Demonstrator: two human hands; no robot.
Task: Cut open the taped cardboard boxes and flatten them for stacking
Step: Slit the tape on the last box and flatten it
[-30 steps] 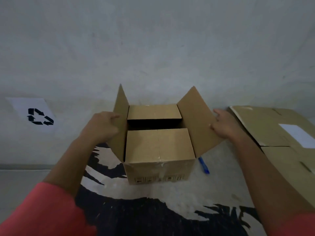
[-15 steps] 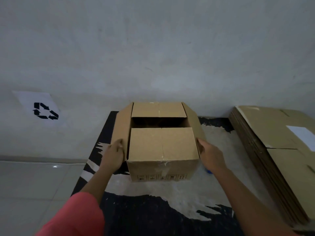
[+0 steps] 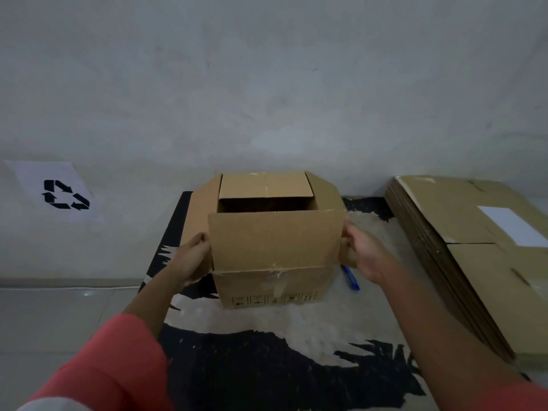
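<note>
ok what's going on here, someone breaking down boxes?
Yes. A person in red sleeves grips an open cardboard box on a black-and-white mat, left hand on its left side and right hand on its right. The top flaps are open and the inside looks empty; it is not yet flattened. A blue cutter or pen lies on the mat by the right hand. A stack of flattened boxes sits to the right, and a sheet with a recycling symbol to the left.

One open brown cardboard box (image 3: 275,241), one stack of flattened brown cardboard boxes (image 3: 462,232). One blue pen-shaped tool (image 3: 350,278), one white recycling-symbol paper sheet (image 3: 59,191). Two bare hands: left hand (image 3: 189,259), right hand (image 3: 367,255).
</note>
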